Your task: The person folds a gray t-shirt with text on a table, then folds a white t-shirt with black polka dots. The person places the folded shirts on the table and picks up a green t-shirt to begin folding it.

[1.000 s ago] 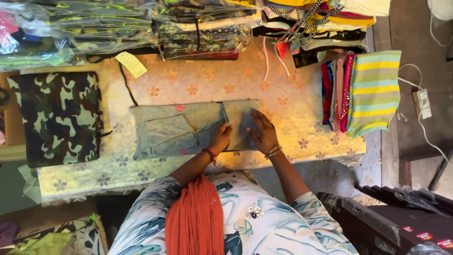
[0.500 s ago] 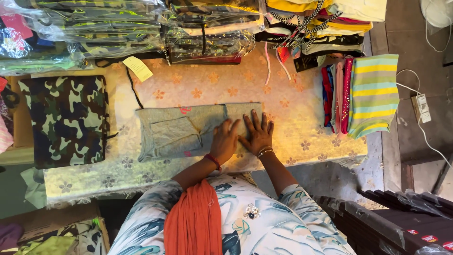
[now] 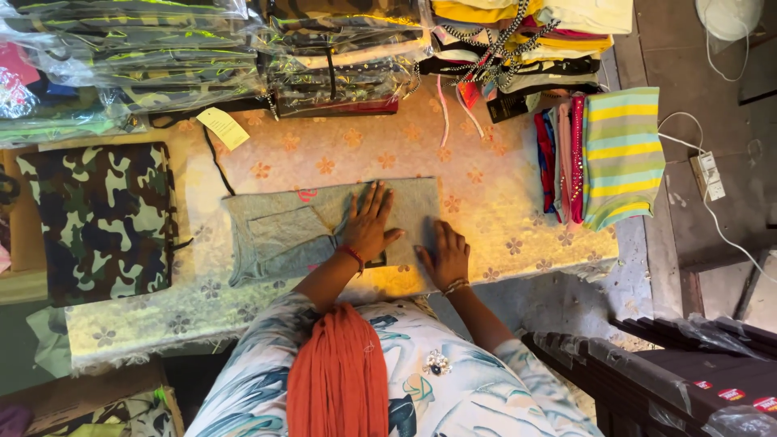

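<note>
While the grey folded garment (image 3: 324,226) lies with its long axis left-to-right across the floral worktop (image 3: 502,210), I see my left hand (image 3: 368,226) spread flat on its middle, fingers released, grasping nothing. My right hand (image 3: 445,255) presses its right edge, also flat. The cloth looks thin, pale grey, with stitched seams.
</note>
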